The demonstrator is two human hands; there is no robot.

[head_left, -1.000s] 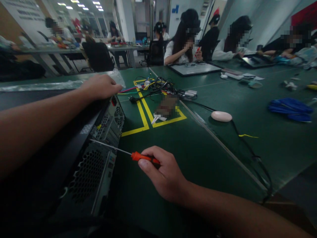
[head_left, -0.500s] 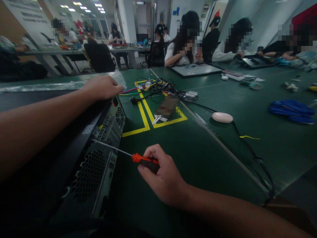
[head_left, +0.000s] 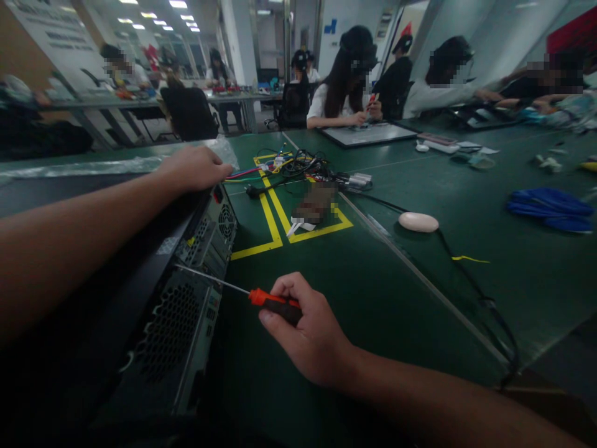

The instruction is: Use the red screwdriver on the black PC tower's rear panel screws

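Note:
A dark desktop computer case [head_left: 116, 249] lies on its side at the left, its rear panel with vents turned toward the right. My left hand [head_left: 193, 168] rests on the case's top at the far rear corner, fingers bent over the edge. In my right hand [head_left: 310, 330] is a screwdriver [head_left: 265, 302] with an orange and black handle, fingers and thumb closed round it. Its thin shaft reaches left to the upper edge of the rear panel. The tip is too small to see whether it sits in a screw.
Tangled cables [head_left: 303, 165] lie beyond the case near yellow tape [head_left: 321, 232]. A pale oval mouse-like object [head_left: 418, 221] sits beside a black cable [head_left: 471, 283]. Blue cloth [head_left: 550, 208] is at the right. A co-worker [head_left: 347, 87] works across the table at a flat panel [head_left: 373, 133].
Both my hands and the screwdriver keep nearly the same place. The view tilts up slightly. Across the table, the co-worker's hand has come down toward the flat panel.

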